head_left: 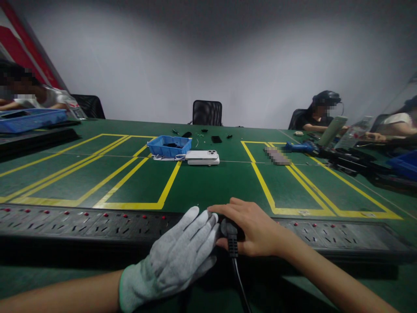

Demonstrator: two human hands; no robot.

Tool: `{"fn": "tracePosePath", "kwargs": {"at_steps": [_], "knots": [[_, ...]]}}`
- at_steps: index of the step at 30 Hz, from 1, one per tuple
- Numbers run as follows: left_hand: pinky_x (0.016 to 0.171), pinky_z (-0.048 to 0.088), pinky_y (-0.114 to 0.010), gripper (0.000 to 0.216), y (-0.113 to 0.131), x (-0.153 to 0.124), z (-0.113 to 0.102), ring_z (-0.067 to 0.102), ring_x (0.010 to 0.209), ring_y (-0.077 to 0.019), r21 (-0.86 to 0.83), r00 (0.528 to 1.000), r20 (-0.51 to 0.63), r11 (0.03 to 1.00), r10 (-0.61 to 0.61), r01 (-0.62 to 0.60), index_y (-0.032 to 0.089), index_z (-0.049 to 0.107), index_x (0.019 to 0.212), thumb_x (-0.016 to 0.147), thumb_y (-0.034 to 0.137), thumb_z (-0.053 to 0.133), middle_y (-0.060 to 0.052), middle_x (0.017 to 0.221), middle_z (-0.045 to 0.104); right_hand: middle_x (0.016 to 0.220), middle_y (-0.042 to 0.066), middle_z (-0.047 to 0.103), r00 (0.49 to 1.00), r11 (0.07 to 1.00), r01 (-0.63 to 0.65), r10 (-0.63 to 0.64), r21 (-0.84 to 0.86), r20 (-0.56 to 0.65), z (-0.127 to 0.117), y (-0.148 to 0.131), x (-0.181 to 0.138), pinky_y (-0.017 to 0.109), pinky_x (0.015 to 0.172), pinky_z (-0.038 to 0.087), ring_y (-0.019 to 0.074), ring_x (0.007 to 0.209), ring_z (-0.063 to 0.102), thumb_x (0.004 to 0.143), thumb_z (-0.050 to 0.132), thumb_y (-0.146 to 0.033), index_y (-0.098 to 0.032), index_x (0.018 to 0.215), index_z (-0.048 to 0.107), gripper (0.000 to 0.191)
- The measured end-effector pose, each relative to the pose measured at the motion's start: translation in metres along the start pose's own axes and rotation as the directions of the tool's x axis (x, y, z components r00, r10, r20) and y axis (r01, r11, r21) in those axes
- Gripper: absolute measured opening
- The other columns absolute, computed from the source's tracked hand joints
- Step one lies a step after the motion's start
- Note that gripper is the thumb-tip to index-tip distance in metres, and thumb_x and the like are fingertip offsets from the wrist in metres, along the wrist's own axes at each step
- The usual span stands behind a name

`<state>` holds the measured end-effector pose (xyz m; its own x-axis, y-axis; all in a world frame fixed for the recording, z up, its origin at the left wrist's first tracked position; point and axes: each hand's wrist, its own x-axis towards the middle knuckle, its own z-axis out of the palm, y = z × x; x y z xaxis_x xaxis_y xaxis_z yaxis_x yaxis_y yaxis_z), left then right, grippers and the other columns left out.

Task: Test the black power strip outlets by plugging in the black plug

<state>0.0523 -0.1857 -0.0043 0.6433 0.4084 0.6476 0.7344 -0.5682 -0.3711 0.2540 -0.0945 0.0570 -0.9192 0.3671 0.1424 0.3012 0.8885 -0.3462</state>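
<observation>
My right hand [249, 226], bare, curls around a black power plug [232, 239], with the thumb below and the fingers over the top. The plug's black cord [239, 278] runs down toward me. My left hand [182, 252] wears a grey-white glove with a green cuff. Its fingers stretch out over the long black power strip [130, 224], and their tips meet my right fingertips beside the plug. Red switches and socket slots line the strip on both sides of my hands. Whether the plug's pins sit in a socket is hidden by my hands.
On the green table [224, 187], a blue basket [167, 148] stands beside a white phone box [202, 157]. Yellow tape marks out rectangles. Small black pieces [216, 139] lie farther back. A blue-handled tool [298, 147] lies right. People sit at both sides; an office chair [207, 112] stands opposite.
</observation>
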Motion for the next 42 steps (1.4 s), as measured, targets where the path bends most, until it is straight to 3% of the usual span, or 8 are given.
{"fn": "tracePosePath", "kwargs": {"at_steps": [33, 42], "knots": [[0.1, 0.042, -0.051, 0.044, -0.001, -0.0002, -0.0015, 0.043, 0.122, -0.0315, 0.001, 0.999, 0.037, 1.0, 0.008, -0.009, 0.005, 0.055, 0.113, 0.082, 0.037, 0.056, -0.017, 0.125, 0.054, 0.099, 0.007, 0.057, 1.0, 1.0, -0.005, 0.005, 0.021, -0.004, 0.0003, 0.0008, 0.0008, 0.031, 0.074, 0.04, 0.02, 0.088, 0.05, 0.081, 0.057, -0.045, -0.018, 0.121, 0.046, 0.049], [0.096, 0.044, -0.052, 0.035, -0.0008, 0.0049, -0.0012, 0.049, 0.116, -0.033, 0.007, 1.0, -0.006, 1.0, 0.015, -0.015, 0.002, 0.056, 0.109, 0.078, 0.017, 0.052, -0.019, 0.114, 0.061, 0.1, 0.008, 0.057, 1.0, 1.0, -0.005, 0.005, 0.014, -0.005, 0.0005, 0.0001, 0.0008, 0.032, 0.075, 0.04, 0.0202, 0.089, 0.05, 0.081, 0.056, -0.044, -0.018, 0.122, 0.046, 0.05]]}}
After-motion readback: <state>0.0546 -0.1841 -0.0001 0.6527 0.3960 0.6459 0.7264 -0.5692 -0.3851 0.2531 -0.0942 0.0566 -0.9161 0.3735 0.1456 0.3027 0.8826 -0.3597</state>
